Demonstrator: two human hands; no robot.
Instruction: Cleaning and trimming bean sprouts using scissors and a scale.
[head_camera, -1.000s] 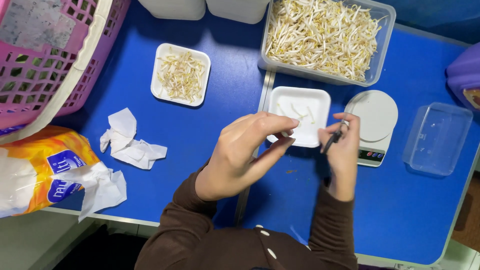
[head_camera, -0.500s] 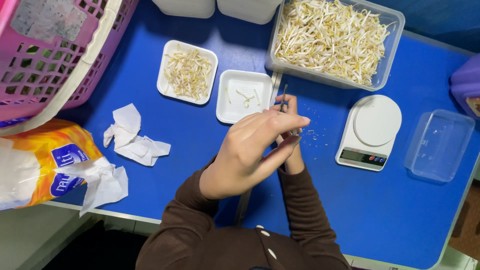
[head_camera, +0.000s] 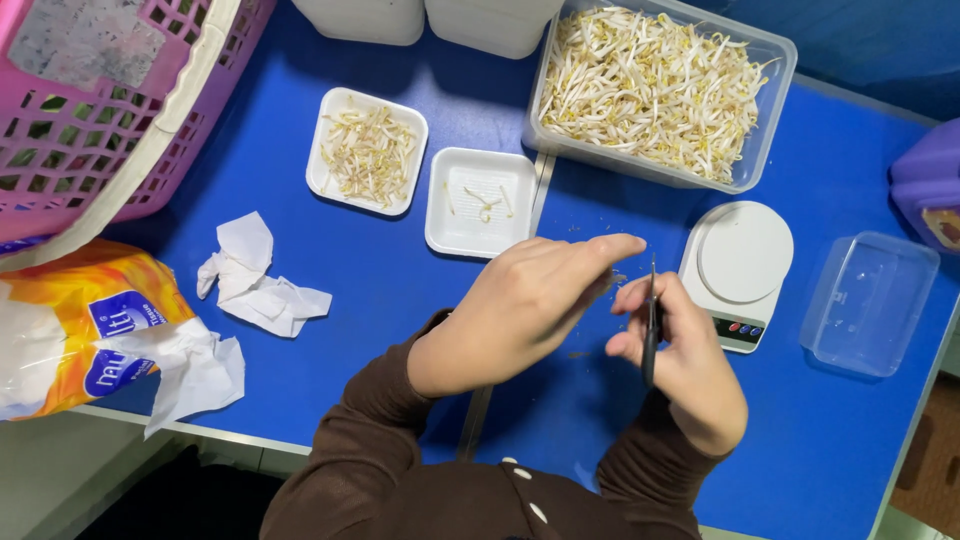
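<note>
Two hands meet just in front of the scale (head_camera: 742, 262). Your right hand (head_camera: 680, 365) is closed around a dark blade (head_camera: 651, 325), tip up; your left hand (head_camera: 525, 305) pinches its fingertips together beside that tip, though what they grip is too small to tell. Left of the scale sits a near-empty tray (head_camera: 480, 202), then a tray of trimmings (head_camera: 367, 151). Behind the scale stands the sprout tub (head_camera: 662, 92).

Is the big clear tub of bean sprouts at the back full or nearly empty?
Nearly full. The clear tub has no lid on, and pale bean sprouts cover its whole bottom, piled close to the rim.
</note>
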